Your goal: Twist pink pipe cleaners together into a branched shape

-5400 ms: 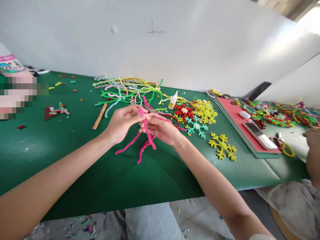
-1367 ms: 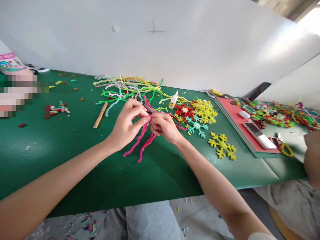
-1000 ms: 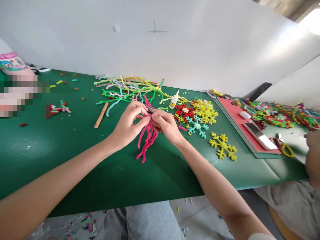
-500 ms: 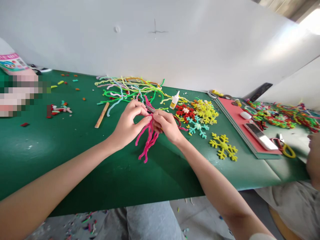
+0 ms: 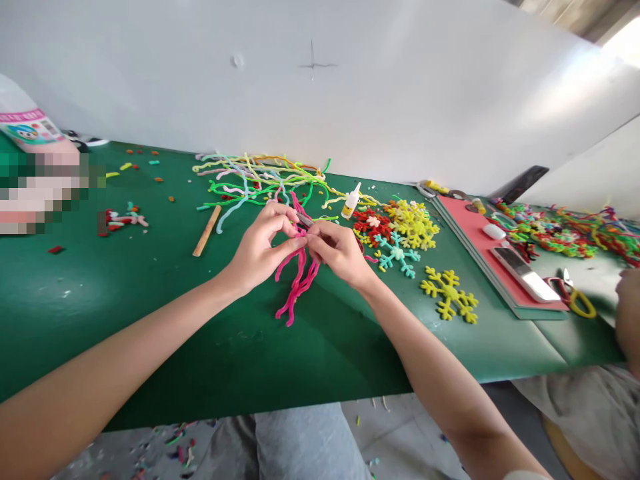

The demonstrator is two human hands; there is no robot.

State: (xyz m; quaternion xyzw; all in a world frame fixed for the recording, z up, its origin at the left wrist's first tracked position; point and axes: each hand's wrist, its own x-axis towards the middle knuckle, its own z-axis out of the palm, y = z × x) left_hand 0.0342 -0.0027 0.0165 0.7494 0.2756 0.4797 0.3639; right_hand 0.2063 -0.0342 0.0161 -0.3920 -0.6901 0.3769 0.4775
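Pink fuzzy strands [image 5: 299, 288] pinched and trailing over a green surface [image 5: 220, 360]

The strands are vivid pink, soft-piled and slightly wavy, like thin plush cord. Their upper part bunches at the fingertips, mostly hidden there. Below, several lengths trail towards the near edge, close together and partly crossing, and end in blunt, separate tips; a shorter one bends out to the left. Whether those tips touch the surface cannot be told. More pink shows just beyond the fingers.

The left hand [image 5: 263, 250] pinches the bunch between thumb and fingertips, with a gap behind the pinch. The right hand [image 5: 340, 252], more tightly curled, nips it just beside, thumb against forefinger.

Grey scissor blades [image 5: 303, 219] show just behind the fingers. Mixed coloured strands [image 5: 245, 188] spread farther back. To the right stand a small white bottle [image 5: 351, 201] and, lying flat, a turquoise snowflake [image 5: 397, 255] and a yellow snowflake [image 5: 450, 293].
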